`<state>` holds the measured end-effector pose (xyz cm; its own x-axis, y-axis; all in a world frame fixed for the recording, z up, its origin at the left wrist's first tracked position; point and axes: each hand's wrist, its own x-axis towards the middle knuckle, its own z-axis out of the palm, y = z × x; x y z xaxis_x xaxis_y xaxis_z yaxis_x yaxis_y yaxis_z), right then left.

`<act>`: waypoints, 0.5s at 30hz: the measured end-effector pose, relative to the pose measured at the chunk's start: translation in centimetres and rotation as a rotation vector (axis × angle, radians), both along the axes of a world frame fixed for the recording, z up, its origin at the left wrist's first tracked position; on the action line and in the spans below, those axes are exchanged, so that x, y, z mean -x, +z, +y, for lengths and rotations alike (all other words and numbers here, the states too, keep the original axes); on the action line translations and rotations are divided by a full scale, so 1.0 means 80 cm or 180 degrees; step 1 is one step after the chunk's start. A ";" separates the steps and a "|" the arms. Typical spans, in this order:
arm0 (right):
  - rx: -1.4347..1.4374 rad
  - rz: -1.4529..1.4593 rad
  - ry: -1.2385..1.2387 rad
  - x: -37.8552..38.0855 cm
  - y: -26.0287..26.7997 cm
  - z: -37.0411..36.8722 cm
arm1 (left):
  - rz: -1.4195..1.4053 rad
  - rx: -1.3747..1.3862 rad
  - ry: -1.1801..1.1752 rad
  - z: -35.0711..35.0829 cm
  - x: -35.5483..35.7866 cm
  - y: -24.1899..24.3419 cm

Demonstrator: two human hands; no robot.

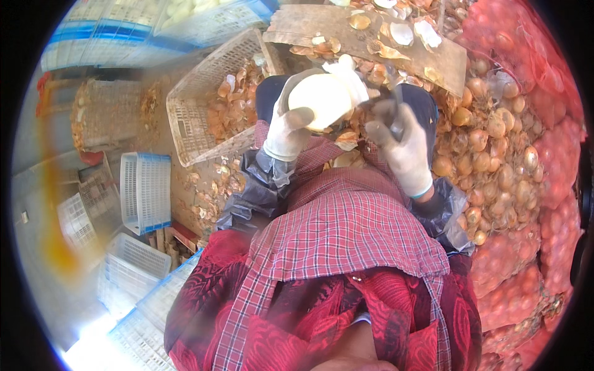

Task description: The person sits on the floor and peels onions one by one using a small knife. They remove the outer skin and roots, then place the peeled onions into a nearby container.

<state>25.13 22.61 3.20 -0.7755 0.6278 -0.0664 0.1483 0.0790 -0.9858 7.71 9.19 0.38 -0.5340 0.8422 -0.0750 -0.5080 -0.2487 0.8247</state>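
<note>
My left hand (290, 118), in a pale knitted glove with dirty fingertips, is closed around a large peeled onion (320, 101), which hangs above my lap. White and brown pieces of skin show at its right side. My right hand (401, 139), gloved alike, grips a knife (397, 109) whose blurred blade points away from me. The two hands are apart. Loose onion skins (347, 137) lie between them on my checked apron (343, 222).
Left of my knees stands a crate (188, 130) of onion skins. A wooden board (315, 23) with skins lies ahead. Unpeeled onions (492, 162) are heaped at right, beside red mesh sacks (552, 157). Blue-rimmed crates (146, 192) stand at left and far left.
</note>
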 end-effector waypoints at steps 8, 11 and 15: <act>0.0174 0.0376 0.0414 0.024 0.034 0.036 | 0.0689 0.0134 -0.0340 0.015 0.006 0.036; -0.1057 0.0553 0.0722 0.033 0.043 0.045 | 0.0603 0.0273 -0.0687 0.010 0.022 0.034; -0.0017 0.0873 0.0733 0.037 0.023 0.038 | 0.0848 0.0458 -0.0344 0.024 -0.008 0.021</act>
